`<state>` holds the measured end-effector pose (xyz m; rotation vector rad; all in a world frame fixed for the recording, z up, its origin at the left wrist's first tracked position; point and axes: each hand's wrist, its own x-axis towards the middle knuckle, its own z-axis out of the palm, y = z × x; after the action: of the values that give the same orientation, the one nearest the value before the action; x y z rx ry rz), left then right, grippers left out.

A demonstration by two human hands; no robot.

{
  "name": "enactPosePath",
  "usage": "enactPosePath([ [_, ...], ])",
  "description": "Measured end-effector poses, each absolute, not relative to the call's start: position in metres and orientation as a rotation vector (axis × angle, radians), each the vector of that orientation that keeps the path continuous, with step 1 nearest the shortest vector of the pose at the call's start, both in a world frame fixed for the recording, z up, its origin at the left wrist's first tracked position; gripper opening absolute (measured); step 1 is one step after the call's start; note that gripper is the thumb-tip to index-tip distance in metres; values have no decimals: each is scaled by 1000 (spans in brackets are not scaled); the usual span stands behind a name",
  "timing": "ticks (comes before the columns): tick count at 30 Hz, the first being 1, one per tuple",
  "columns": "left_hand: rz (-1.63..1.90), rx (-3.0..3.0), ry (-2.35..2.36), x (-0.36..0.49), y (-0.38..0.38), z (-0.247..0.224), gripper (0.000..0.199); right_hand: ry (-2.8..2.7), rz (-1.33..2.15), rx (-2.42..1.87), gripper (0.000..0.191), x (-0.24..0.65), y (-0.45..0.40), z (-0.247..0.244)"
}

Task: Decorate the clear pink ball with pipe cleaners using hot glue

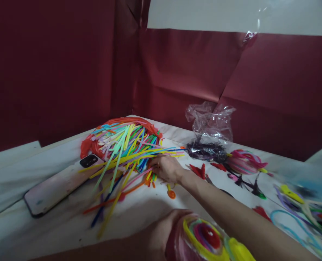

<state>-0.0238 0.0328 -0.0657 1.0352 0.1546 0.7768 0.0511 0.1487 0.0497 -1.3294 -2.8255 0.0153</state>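
Your right hand (167,168) is at the near right edge of the heap of coloured craft stems (122,139), its fingers curled in among them; whether they pinch a stem you cannot tell, as the fingertips are lost in the strands. The relation to mind is this one: the heap lies to the left of that hand and slightly beyond it, and a loose yellow bundle (125,158) has its long axis running mostly sideways past the fingers, its tips reaching beyond the knuckles on the right. Other stems fan out to the left of the hand and back towards you, so directions mix close to your fingers (the red plastic bag (90,146) curls round the heap's far side).

Your left hand (161,228) is farther from the heap, nearer you than the right hand, and closed around a coiled ornament (204,235) with a yellow ring and red centre. Well left of your right hand, a phone (60,188) lies on the table (152,204), its upper end just beside the stems. Beyond that hand to its right are a clear plastic bag (212,123) and a dark bundle (204,150).
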Motion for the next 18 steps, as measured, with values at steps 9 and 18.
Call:
enactPosePath([
  [9, 774, 948, 151, -20, 25, -62, 75, -2802, -254, -1115, 19, 53, 145, 64],
  [18, 695, 1060, 189, -38, 14, -11, 80, -2413, -564, -893, 23, 79, 105, 104],
])
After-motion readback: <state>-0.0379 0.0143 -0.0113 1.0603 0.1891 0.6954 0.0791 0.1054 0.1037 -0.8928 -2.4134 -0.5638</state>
